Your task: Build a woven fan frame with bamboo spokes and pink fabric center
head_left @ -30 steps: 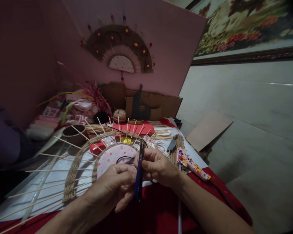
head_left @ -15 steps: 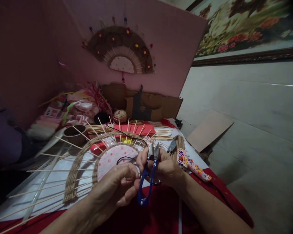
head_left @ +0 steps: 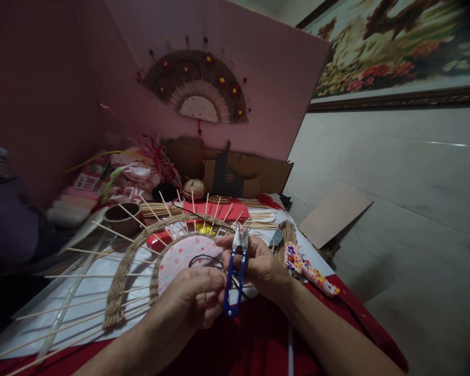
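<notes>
"Where are the hands?"
"Over the table [head_left: 376, 334], toward its near edge: left hand [head_left: 198, 295] lower, right hand [head_left: 266, 269] slightly higher, forearms [head_left: 325, 326] slanting inward."
"And the fingers [head_left: 210, 314]?"
"The right's curl in a grip; the left's bend, though whether they meet the thumb [head_left: 207, 282], I can't tell."

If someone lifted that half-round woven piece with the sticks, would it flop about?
Probably not much: straight sticks cross its woven band and likely brace it. It seems light, with open gaps between sticks. The thin sticks, jutting past the band, might snag or snap.
</notes>
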`<action>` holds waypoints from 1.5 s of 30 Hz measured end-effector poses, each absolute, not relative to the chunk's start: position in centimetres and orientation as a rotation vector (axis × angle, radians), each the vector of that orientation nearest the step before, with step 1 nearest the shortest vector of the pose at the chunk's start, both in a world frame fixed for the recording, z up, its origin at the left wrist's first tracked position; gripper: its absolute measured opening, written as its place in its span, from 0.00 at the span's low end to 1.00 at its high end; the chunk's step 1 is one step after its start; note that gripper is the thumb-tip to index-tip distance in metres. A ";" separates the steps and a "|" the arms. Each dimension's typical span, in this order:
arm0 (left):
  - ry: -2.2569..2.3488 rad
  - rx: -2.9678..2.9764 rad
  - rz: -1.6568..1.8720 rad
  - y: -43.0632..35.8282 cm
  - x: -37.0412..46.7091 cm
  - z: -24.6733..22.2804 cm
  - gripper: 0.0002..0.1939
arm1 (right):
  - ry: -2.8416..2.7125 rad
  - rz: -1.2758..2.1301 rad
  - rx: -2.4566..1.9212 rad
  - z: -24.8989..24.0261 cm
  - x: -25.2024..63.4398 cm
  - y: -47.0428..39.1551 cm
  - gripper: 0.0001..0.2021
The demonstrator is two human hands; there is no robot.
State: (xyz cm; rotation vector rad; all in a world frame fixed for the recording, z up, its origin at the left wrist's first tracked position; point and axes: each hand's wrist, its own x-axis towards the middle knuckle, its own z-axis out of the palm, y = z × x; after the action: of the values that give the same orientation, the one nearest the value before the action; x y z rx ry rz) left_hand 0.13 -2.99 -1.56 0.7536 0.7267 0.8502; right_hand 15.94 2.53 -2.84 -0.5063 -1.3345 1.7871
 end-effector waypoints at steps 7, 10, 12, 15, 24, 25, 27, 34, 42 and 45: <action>0.775 0.792 0.884 -2.9 0.0 -1.9 0.11 | -1.291 1.857 -0.459 -3.1 15.9 2.6 0.17; 0.812 0.773 0.965 -2.7 -0.1 -1.9 0.11 | -1.250 1.906 -0.397 -2.7 15.7 2.4 0.14; 0.840 0.784 0.994 -2.6 -0.1 -1.9 0.10 | -1.228 1.918 -0.389 -2.5 15.6 2.1 0.14; 0.895 0.871 0.975 -2.5 0.0 -2.2 0.12 | -1.215 1.891 -0.455 -2.5 15.5 1.8 0.14; 0.848 0.911 0.928 -3.0 0.1 -2.2 0.10 | -1.210 1.907 -0.553 -3.0 15.5 2.1 0.16; 0.867 0.906 0.938 -3.0 0.2 -2.1 0.10 | -1.208 1.902 -0.554 -2.9 15.4 2.1 0.16; 0.919 0.885 0.977 -3.0 0.3 -2.0 0.09 | -1.211 1.880 -0.553 -2.8 15.3 2.0 0.16; 0.929 0.870 0.984 -2.6 0.2 -2.2 0.12 | -1.291 1.806 -0.514 -3.0 15.2 2.1 0.15; 0.966 1.029 1.037 -2.6 -0.2 -2.4 0.14 | -1.344 1.725 -0.611 -3.1 15.3 2.1 0.15; 0.932 1.065 1.021 -2.6 -0.3 -2.5 0.13 | -1.337 1.759 -0.616 -3.0 15.3 2.0 0.16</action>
State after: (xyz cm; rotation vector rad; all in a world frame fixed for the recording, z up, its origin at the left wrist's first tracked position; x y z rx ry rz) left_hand -0.31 -2.57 -2.50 1.0652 0.9317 1.0209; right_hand 15.33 2.03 -2.97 -0.6163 -1.3373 1.7590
